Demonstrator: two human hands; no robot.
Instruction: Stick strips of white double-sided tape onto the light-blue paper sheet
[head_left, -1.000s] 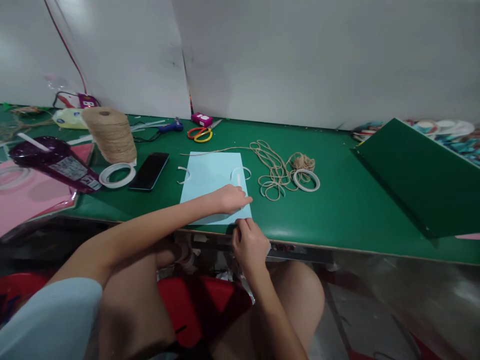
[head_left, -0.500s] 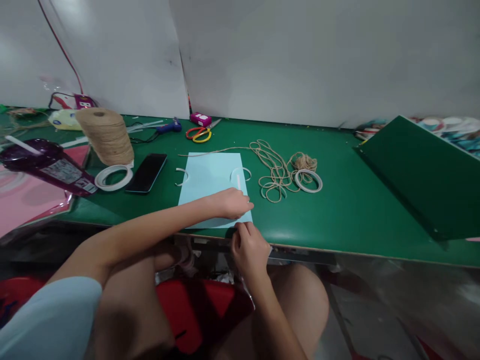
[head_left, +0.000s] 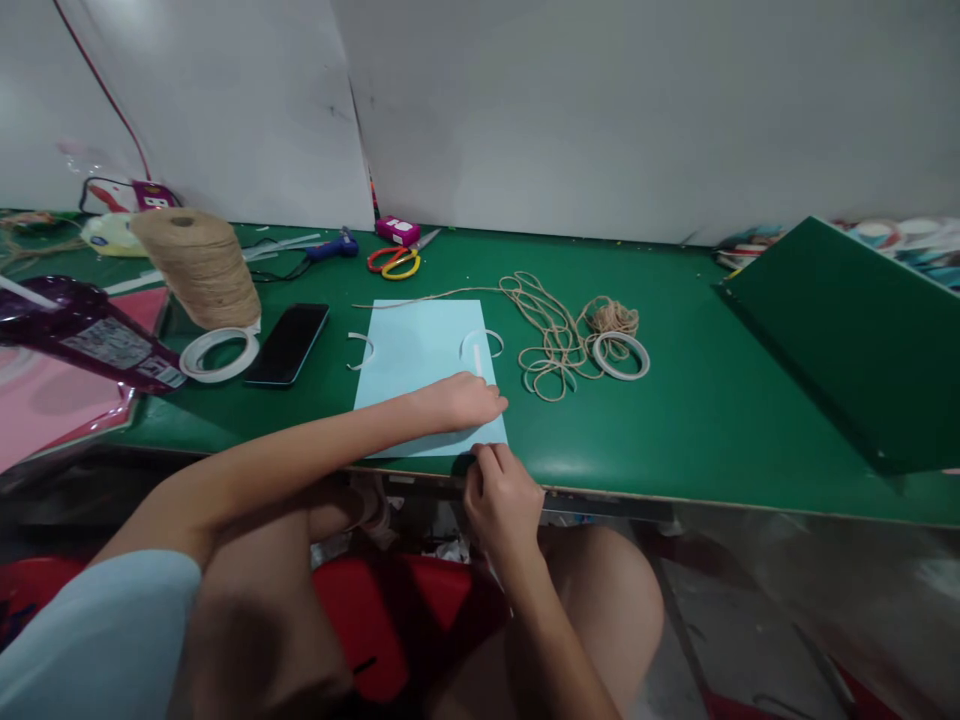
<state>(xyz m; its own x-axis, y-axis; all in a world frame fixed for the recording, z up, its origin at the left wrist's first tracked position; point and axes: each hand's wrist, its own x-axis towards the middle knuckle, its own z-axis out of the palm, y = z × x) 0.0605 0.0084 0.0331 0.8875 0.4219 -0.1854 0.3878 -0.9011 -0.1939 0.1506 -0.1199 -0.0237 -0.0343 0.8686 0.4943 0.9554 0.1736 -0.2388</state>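
A light blue paper sheet [head_left: 420, 350] lies flat on the green table [head_left: 697, 400], close to its near edge. My left hand [head_left: 463, 400] rests on the sheet's right side, fingers bunched and pressing down the lower end of a narrow white strip [head_left: 478, 358] that runs along that edge. My right hand [head_left: 501, 492] is at the table edge just below the sheet's near right corner. Its fingers are pinched at that corner, and what they grip is hidden. Curled white strip pieces [head_left: 361, 345] lie at both sides of the sheet.
Loose twine [head_left: 551, 335] and a tape ring [head_left: 621, 355] lie right of the sheet. A phone [head_left: 287, 343], another tape ring [head_left: 217, 352], a twine spool [head_left: 199, 265] and a purple bottle [head_left: 82, 330] are left. Scissors [head_left: 396, 260] sit at the back. A green board [head_left: 847, 330] leans at right.
Both hands stay almost where they were on the sheet's right edge. My right hand has edged slightly up to the near corner. The view has shifted a little.
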